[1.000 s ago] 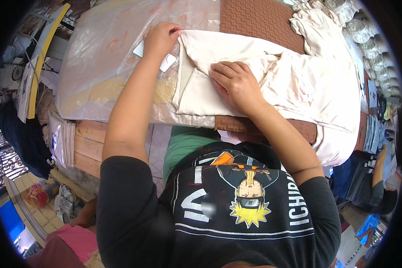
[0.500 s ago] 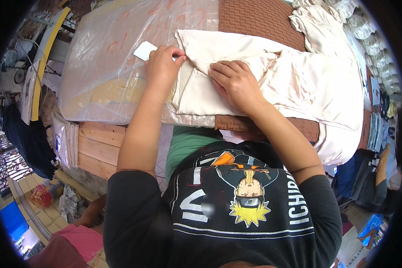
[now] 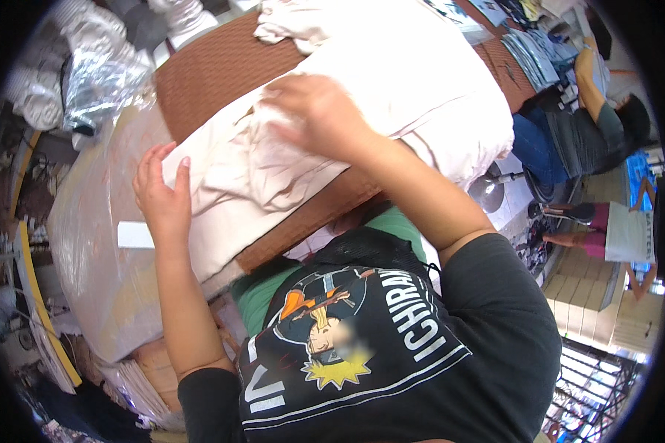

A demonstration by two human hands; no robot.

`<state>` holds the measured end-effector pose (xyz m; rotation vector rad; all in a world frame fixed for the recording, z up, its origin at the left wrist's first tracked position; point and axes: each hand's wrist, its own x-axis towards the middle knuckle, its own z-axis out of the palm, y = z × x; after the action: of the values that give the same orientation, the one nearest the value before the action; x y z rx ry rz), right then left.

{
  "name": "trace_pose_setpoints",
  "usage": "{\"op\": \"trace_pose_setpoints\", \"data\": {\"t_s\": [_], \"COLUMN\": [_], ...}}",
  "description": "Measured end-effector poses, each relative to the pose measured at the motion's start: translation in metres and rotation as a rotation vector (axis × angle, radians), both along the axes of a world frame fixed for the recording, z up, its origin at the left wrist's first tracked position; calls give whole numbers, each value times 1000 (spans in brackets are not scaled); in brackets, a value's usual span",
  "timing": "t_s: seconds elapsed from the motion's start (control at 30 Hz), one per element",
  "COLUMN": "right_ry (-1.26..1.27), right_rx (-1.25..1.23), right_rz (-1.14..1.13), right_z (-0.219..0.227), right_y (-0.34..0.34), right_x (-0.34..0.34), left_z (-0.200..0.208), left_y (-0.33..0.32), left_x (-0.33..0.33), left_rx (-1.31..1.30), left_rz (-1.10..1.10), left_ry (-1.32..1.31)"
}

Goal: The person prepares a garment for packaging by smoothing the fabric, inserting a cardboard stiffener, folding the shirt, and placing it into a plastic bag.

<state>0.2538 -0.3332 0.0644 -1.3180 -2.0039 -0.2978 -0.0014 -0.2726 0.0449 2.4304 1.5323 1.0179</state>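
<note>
Shows, well left of the wrinkled, cream-coloured cloth (image 3: 273, 181), a long, yellow-edged board (image 3: 49, 325). Nearer to the cloth's left end, shows clear, crinkled plastic sheeting (image 3: 96, 295), with a white rectangular card (image 3: 134, 235) on top, just beside the left wrist. Holds the left hand (image 3: 162, 192) spread at the cloth's left end, thumb parted from fingers; cannot tell whether pressing down. Shows a brown, ripple-textured table (image 3: 214, 66) beneath the cloth, bare along the cloth's far side, with a bunched heap of cream fabric (image 3: 292, 26) there too. Holds the right hand (image 3: 314, 111) over the cloth's crumpled part, blurred, fingers loosely apart; cannot tell whether touching. Right of the cloth, shows folded blue-grey garments (image 3: 532, 63), then a person (image 3: 580, 140) in a dark grey top and blue trousers, and, farther right, a second person (image 3: 628, 236) in a pale top.
</note>
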Motion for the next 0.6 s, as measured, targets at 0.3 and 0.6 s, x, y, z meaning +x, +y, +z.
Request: {"op": "trace_pose_setpoints", "data": {"t_s": [0.3,0.6], "right_ry": [118,269], "right_rx": [-427,-882], "right_rz": [-876,-866], "right_z": [47,25], "right_y": [-54,-43], "right_x": [287,343], "left_z": [18,-17], "left_y": [-4,1], "left_x": [158,339], "left_rx": [97,49], "left_rz": [-466,-562], "left_ry": [29,223]}}
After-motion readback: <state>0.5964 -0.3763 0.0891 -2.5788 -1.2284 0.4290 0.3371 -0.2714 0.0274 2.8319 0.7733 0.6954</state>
